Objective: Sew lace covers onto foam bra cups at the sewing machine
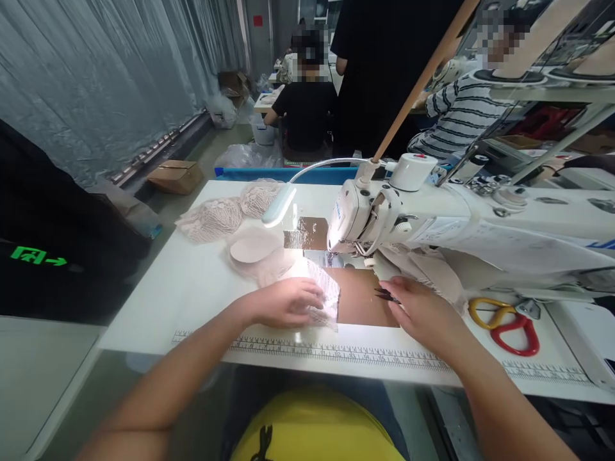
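My left hand (291, 302) lies on a pale lace piece (327, 288) in front of the sewing machine (353, 218), its fingers curled over the fabric. Joined to or lying against that lace is a smooth, pale cup-shaped piece (257, 248), like a bra cup. My right hand (420, 310) is closed around small dark thread snips (384, 294), whose pointed tips face left over the brown plate (362, 298). Most of the snips is hidden in the palm. More pale fabric (423, 266) lies beyond the right hand, under the machine arm.
Lace cup pieces (211, 218) lie at the table's back left. A lamp (279, 205) bends over the work. Scissors with yellow and red handles (514, 326) lie at right. A printed ruler (307, 349) runs along the front edge. Other people (307, 115) sit and stand beyond the table.
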Tool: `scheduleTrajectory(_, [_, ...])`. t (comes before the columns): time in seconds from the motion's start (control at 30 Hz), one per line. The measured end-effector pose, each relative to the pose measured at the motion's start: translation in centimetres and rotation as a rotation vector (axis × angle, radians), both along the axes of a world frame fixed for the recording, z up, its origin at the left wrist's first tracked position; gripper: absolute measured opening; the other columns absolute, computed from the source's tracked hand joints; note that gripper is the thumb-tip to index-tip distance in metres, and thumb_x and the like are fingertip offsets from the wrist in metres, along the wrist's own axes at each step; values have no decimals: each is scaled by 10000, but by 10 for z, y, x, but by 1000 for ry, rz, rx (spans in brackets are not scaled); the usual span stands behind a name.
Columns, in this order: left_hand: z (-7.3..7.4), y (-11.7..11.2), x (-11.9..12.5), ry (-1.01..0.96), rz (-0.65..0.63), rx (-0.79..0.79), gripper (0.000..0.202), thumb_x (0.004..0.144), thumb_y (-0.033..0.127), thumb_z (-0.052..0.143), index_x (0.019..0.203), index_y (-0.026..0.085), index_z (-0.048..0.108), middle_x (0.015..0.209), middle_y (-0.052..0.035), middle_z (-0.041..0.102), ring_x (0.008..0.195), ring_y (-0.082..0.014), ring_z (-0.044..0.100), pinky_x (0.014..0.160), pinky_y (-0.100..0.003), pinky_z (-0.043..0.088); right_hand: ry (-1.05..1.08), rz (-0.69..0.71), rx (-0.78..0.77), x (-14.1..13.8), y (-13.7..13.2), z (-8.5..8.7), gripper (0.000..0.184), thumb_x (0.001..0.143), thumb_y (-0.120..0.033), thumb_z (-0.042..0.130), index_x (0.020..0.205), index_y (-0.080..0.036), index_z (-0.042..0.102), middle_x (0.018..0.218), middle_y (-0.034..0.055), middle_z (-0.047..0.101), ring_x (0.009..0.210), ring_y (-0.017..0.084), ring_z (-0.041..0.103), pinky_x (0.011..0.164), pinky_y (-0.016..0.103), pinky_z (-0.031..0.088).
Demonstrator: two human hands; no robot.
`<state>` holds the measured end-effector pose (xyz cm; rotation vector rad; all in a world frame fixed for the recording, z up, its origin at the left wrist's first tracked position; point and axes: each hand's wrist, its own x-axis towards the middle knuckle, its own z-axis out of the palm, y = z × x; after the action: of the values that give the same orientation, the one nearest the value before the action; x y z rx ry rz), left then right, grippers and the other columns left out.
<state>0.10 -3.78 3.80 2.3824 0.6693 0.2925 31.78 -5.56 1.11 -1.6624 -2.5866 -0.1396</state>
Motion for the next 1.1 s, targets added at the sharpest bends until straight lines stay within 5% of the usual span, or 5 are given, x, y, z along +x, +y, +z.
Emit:
scheduleTrajectory(0.2, [-9,21,-9,-91,468,10,472,821,347,603,1268,203,559,1393,-105,488,1296,-264,433,1081,-448,361,-155,38,-26,17,-1,-13,391,793,-33,448,1119,-110,651,950,134,689,828,243,649,726,339,496])
scheduleTrajectory(0.33, [-26,50,-14,-84,648,-216,565,770,360,645,1281,150,530,1324,-148,548,1198,-295,529,997,-451,436,-170,40,-52,11,4,-14,405,800,-26,445,1148,-95,638,898,136,677,806,249,647,728,355,499])
scheduleTrajectory(0.6, [-40,49,-9,-371,594,-660,287,710,374,713,825,121,641,818,-49,650,712,-160,618,622,-254,469,58,35,47,13,3,-19,384,885,-122,347,1128,-72,640,977,170,700,784,254,679,649,359,535])
scheduleTrajectory(0.77, [-31,40,-3,-415,517,-738,304,742,392,704,886,127,676,850,-53,657,743,-154,608,651,-247,457,322,56,-117,-17,-2,4,424,953,-290,342,1319,-184,528,1091,100,703,901,235,686,684,331,552])
scheduleTrajectory(1.1, [-24,32,-1,-417,363,-714,283,782,399,681,864,134,735,868,-71,700,804,-164,613,722,-253,462,796,181,-390,-81,27,11,314,871,-346,555,1141,-248,680,1167,53,681,1087,245,618,951,395,482])
